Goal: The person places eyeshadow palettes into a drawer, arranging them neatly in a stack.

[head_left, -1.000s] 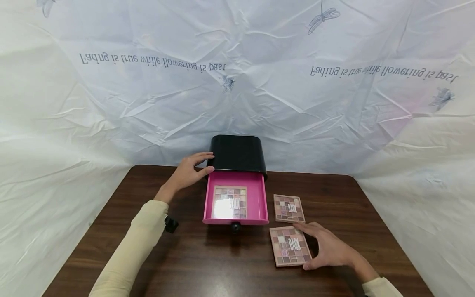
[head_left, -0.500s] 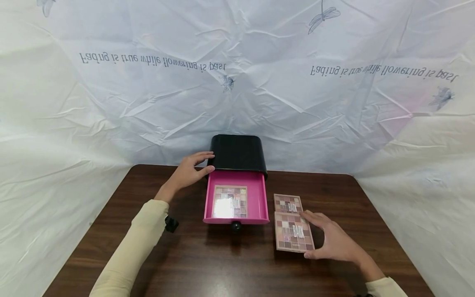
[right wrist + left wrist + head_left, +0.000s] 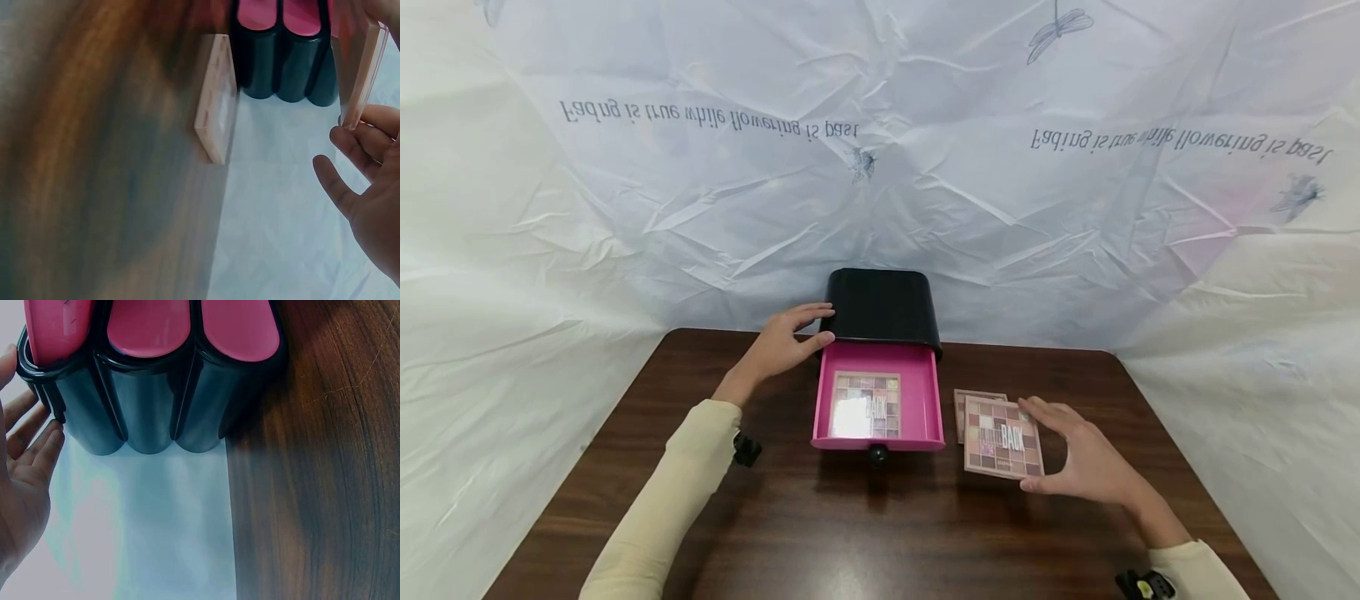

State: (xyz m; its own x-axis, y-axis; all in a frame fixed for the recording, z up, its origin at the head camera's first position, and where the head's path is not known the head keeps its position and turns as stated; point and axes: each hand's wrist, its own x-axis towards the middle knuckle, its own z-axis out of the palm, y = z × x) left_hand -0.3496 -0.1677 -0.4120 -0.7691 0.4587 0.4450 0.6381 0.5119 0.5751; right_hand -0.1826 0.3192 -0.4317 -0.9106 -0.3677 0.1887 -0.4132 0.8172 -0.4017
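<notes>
A black drawer cabinet stands at the table's back edge, its pink top drawer pulled out. My left hand steadies the cabinet's left side with extended fingers; in the left wrist view those fingers lie along the black casing. An eyeshadow palette lies face up in the drawer's left part. To the right of the drawer, my right hand pinches a second palette by its right side, thumb near, fingers far. It overlaps a third palette, which lies flat on the table.
The dark wooden table extends in front of the cabinet. White printed sheeting hangs right behind it and along both sides. Two lower pink drawer fronts are closed. The open drawer's round black knob sticks out forward.
My right hand has lifted the palette off the table and moved it away from me and slightly right, partly covering the palette behind. My left hand has stayed on the cabinet.
</notes>
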